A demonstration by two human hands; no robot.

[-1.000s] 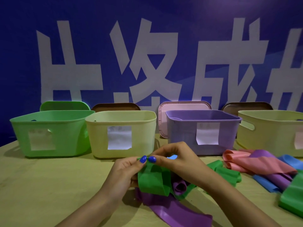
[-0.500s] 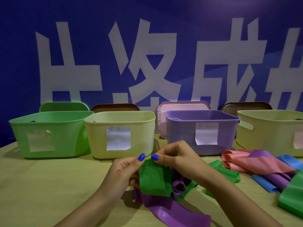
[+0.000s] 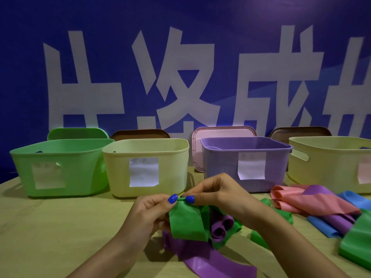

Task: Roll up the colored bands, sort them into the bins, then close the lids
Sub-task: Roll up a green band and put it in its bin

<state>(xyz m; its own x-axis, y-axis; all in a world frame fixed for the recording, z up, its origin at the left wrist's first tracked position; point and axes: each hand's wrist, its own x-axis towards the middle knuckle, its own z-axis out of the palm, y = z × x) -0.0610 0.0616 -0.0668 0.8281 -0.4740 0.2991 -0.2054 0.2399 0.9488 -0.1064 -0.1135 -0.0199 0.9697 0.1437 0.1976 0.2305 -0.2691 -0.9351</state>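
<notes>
My left hand (image 3: 149, 212) and my right hand (image 3: 217, 194) pinch the top edge of a green band (image 3: 187, 224), which is curled into a thin roll between my thumbs; the rest hangs down. A purple band (image 3: 204, 261) lies under it on the table, with a curled purple end (image 3: 219, 230) beside it. Four open bins stand in a row behind: a green bin (image 3: 60, 167), a pale yellow bin (image 3: 146, 167), a purple bin (image 3: 245, 163) and another pale yellow bin (image 3: 331, 163).
Lids lean against the blue wall behind the bins: a green lid (image 3: 77, 133), a brown lid (image 3: 139, 134), a pink lid (image 3: 222, 131), another brown lid (image 3: 300, 131). Loose pink bands (image 3: 313, 203), a blue band (image 3: 321, 227) and a green band (image 3: 356, 243) lie at right.
My thumbs have turned the green band's top edge over into a thin roll. Both hands stay in nearly the same place.
</notes>
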